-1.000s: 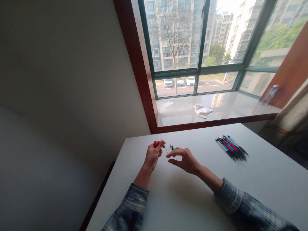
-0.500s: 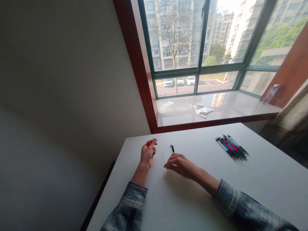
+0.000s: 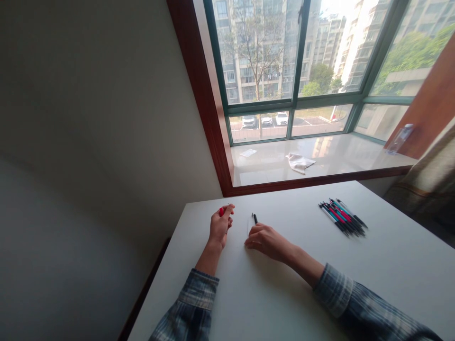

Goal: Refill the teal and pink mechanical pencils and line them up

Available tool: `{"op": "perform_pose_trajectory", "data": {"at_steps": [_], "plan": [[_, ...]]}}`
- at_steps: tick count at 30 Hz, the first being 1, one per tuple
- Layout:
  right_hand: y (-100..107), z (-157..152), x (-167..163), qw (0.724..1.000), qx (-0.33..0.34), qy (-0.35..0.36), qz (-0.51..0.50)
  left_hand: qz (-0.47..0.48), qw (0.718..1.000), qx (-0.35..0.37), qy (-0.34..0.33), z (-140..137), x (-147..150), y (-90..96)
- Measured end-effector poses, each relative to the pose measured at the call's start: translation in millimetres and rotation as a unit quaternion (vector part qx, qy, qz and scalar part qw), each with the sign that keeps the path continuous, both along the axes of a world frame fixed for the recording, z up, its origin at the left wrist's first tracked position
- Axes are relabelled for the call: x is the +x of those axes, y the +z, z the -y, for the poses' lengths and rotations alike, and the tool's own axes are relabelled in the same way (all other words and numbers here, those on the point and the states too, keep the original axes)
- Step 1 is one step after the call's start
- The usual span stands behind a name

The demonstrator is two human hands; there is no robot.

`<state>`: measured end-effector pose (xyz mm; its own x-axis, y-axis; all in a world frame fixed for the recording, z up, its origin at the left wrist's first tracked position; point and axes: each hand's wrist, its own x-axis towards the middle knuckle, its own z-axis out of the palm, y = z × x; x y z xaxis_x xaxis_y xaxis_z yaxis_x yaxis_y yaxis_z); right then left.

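My left hand is closed around a red pen part, mostly hidden by the fingers; a small tip shows past the thumb. To its right, my right hand rests low over the white table, fingertips pinched together near the surface. A thin white rod, like a pen refill, sticks up and away from those fingertips. Just beyond the right knuckles lies a black pen part with a small tip, its near end hidden behind the hand.
A bundle of pens in black, white, red and teal lies on the table's right side. Behind the table is a window sill with a white cloth, a flat packet and a clear bottle. A wall borders the left.
My right hand has shifted slightly, and the thin white rod has moved right with it and stands straighter. My left hand has moved a little to the right with the red pen part.
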<state>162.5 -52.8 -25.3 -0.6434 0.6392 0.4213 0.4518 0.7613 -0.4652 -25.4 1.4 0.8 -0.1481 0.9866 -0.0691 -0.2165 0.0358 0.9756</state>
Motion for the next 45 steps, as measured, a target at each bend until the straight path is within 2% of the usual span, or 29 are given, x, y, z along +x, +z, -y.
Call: {"op": "perform_pose_trajectory", "data": {"at_steps": [26, 40, 45], "plan": [[-4, -11, 12, 0.999, 0.009, -0.036, 0.01, -0.022, 1.0, 0.01, -0.008, 2, 3, -3.2], [2, -9, 16, 0.998, -0.001, -0.051, 0.025, -0.066, 0.997, 0.005, -0.042, 6, 10, -2.5], [10, -8, 21, 0.992, 0.009, -0.112, -0.051, -0.102, 0.991, 0.004, -0.092, 9, 11, 2.2]]}}
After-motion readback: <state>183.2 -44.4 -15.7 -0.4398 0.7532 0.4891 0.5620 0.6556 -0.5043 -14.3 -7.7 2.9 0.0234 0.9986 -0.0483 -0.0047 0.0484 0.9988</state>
